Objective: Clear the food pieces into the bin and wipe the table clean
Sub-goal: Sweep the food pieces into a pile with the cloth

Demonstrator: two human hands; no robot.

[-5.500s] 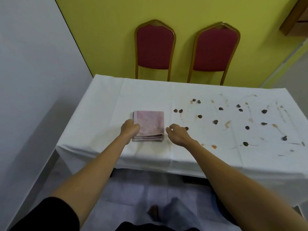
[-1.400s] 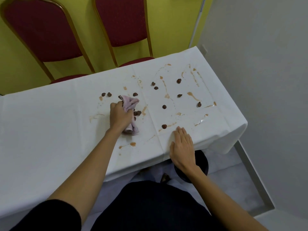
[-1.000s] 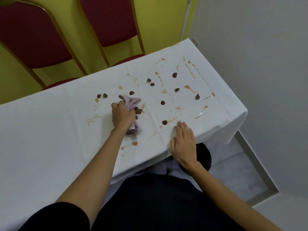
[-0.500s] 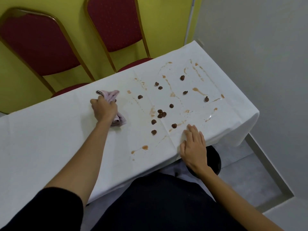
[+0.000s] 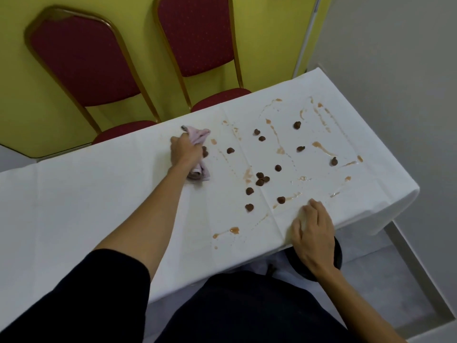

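My left hand [image 5: 185, 151] grips a bunched pink cloth [image 5: 199, 134] and presses it on the white tablecloth [image 5: 86, 194] near the table's far edge. Two brown food pieces [image 5: 205, 152] lie against the cloth's right side. Several more brown pieces [image 5: 261, 179] and orange-brown sauce smears [image 5: 321, 148] are scattered over the right half. My right hand [image 5: 312, 231] lies on the cloth at the near edge, fingers slightly bent, holding nothing. A black bin [image 5: 337, 253] stands on the floor below it, mostly hidden by my hand and the table.
Two red chairs with gold frames [image 5: 81, 60] [image 5: 197, 35] stand tucked behind the table against a yellow wall. A grey wall [image 5: 395, 70] runs close to the table's right end. My dark-clothed body [image 5: 235, 308] is at the near edge.
My left hand has pushed the cloth rightward, meeting two food pieces. Since a second ago it had swept a cluster of pieces toward the middle. My right hand's fingers have curled slightly.
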